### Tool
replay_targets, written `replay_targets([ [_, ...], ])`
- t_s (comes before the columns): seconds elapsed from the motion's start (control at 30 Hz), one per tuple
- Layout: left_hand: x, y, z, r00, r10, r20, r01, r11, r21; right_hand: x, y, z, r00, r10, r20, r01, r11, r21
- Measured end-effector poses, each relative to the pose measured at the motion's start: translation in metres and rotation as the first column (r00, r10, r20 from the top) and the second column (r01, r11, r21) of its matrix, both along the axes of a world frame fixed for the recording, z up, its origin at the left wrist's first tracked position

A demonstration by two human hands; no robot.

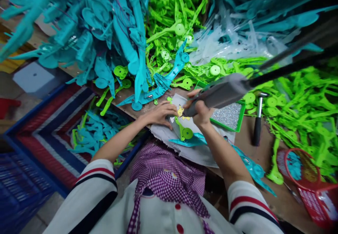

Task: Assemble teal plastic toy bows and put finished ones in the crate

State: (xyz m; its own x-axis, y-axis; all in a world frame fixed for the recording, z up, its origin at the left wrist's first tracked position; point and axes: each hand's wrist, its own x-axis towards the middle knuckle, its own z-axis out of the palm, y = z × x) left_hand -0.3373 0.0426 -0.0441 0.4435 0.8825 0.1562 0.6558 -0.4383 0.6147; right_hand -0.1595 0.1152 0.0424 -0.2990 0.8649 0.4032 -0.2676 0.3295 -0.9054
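Note:
My right hand (202, 114) is wrapped round a grey electric screwdriver (227, 88), which tilts down to the left with its tip beside a small yellow cartoon figure (180, 111). My left hand (164, 114) reaches in from the other side, fingers bent toward the tip at the upper end of a lime-green plastic piece (187, 133). Whether those fingers grip the piece or only press on it is hard to see. Below it, a teal plastic piece (188, 141) lies on a pale cloth (195, 155). The screwdriver's very tip is hidden.
A green tray (241, 119) of small metal screws sits right of my right hand, near a hammer (258, 121). Piles of teal parts (100, 26) and green parts (174, 22) crowd the back. Red baskets (298, 167) stand right; a lined blue crate (34, 124) sits left.

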Motion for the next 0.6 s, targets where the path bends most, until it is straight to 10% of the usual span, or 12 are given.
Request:
replay_targets([
  [0.6, -0.001, 0.0, -0.005, 0.999, -0.05, -0.018, 0.051, 0.992, 0.115, -0.017, -0.015, -0.034, 0.975, 0.166, 0.149, -0.158, 0.985, -0.062],
])
